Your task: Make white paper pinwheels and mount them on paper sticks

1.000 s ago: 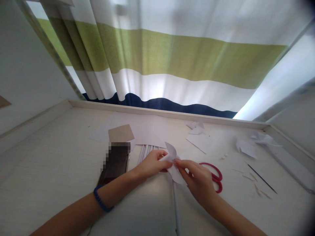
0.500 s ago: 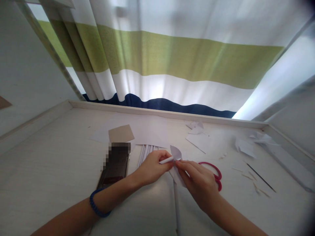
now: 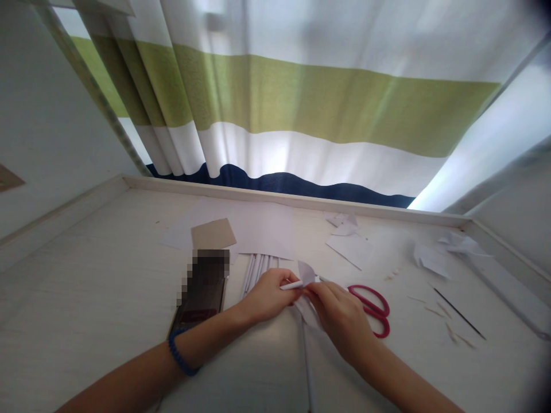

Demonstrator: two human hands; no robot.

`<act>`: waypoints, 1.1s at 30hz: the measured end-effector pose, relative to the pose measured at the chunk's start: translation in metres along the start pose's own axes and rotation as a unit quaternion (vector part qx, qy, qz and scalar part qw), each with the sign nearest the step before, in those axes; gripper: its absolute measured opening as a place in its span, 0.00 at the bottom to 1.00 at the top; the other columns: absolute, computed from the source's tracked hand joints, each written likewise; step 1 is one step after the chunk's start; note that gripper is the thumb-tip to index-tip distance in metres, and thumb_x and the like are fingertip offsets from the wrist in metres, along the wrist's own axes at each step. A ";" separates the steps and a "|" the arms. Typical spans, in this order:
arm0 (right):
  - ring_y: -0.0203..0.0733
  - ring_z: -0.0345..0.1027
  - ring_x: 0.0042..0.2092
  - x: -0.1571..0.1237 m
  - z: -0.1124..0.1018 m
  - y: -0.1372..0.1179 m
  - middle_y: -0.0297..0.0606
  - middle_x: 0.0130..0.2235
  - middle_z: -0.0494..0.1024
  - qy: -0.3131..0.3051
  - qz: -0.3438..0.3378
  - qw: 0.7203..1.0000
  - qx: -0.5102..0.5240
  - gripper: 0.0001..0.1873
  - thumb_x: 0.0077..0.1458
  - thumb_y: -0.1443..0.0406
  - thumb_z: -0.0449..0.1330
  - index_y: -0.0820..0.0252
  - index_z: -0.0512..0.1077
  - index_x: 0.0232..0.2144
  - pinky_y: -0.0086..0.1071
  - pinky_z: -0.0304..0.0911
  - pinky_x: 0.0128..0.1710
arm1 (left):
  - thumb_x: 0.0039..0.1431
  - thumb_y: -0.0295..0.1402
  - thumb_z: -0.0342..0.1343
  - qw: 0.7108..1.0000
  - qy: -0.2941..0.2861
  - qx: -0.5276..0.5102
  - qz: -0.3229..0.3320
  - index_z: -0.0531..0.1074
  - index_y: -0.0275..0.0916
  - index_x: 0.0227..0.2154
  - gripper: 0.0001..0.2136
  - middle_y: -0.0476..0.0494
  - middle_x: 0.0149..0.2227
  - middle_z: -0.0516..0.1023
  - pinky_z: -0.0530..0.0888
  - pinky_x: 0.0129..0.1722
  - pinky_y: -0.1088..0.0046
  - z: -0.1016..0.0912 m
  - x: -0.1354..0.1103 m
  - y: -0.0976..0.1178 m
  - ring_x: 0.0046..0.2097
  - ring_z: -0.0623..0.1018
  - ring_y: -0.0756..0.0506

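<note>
My left hand (image 3: 270,293) is closed round a short white paper tube (image 3: 291,285) whose end points left between thumb and fingers. Curled white paper (image 3: 306,272) rises at the tube's right end, and more of it hangs below the fingers. My right hand (image 3: 344,312) pinches this paper close to the left fingertips; the exact spot it grips is hidden. A long thin white stick (image 3: 308,367) runs from under the paper toward the front edge; whether it is joined to the paper cannot be made out. Red-handled scissors (image 3: 386,304) lie just right of my right hand.
A dark phone (image 3: 202,287) lies left of several white paper tubes (image 3: 257,269). Behind them are a white sheet (image 3: 267,223) and a brown card (image 3: 214,233). Paper scraps (image 3: 430,261), a thin black rod (image 3: 458,312) and small wooden bits (image 3: 450,332) lie right. A raised rim (image 3: 293,198) borders the back.
My right hand has drawn its fingers in to a tighter pinch and dropped slightly, so more of the scissors shows. My left hand keeps its hold on the tube.
</note>
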State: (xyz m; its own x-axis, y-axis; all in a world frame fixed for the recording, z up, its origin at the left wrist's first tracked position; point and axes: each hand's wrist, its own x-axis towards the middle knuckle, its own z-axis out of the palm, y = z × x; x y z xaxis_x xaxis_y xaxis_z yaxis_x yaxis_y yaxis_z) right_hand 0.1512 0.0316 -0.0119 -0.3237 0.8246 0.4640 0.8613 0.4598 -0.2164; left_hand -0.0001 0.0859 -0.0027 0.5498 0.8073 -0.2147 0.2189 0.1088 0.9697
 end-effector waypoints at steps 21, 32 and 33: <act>0.41 0.61 0.26 -0.002 0.012 -0.001 0.38 0.22 0.69 -0.030 -0.013 0.998 -0.054 0.17 0.59 0.66 0.43 0.61 0.65 0.23 0.31 0.52 0.24 | 0.41 0.31 0.53 0.999 0.009 0.047 -0.012 0.70 0.33 0.20 0.06 0.51 0.19 0.69 0.62 0.25 0.78 -0.001 0.006 -0.014 0.25 0.68 0.50; 0.36 0.63 0.27 0.000 0.016 0.000 0.34 0.24 0.69 -0.074 -0.012 0.995 -0.067 0.10 0.56 0.69 0.49 0.63 0.66 0.24 0.30 0.59 0.25 | 0.41 0.29 0.51 0.998 -0.002 0.069 -0.004 0.71 0.33 0.20 0.05 0.50 0.20 0.71 0.62 0.27 0.77 -0.003 0.010 -0.018 0.26 0.68 0.49; 0.35 0.64 0.27 0.000 0.015 0.000 0.32 0.25 0.69 -0.086 -0.015 0.994 -0.065 0.09 0.56 0.68 0.51 0.63 0.66 0.24 0.29 0.60 0.26 | 0.41 0.29 0.51 0.998 -0.004 0.070 -0.004 0.71 0.33 0.19 0.05 0.51 0.19 0.70 0.62 0.26 0.78 -0.003 0.011 -0.018 0.26 0.68 0.49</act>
State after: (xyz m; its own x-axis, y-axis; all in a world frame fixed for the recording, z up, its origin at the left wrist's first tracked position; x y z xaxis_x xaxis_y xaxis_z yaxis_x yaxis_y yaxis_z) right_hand 0.1454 0.0374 -0.0251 -0.4031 0.8604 0.3117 0.8899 0.4480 -0.0857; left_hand -0.0008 0.0945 -0.0216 0.5544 0.8016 -0.2236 0.3328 0.0327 0.9424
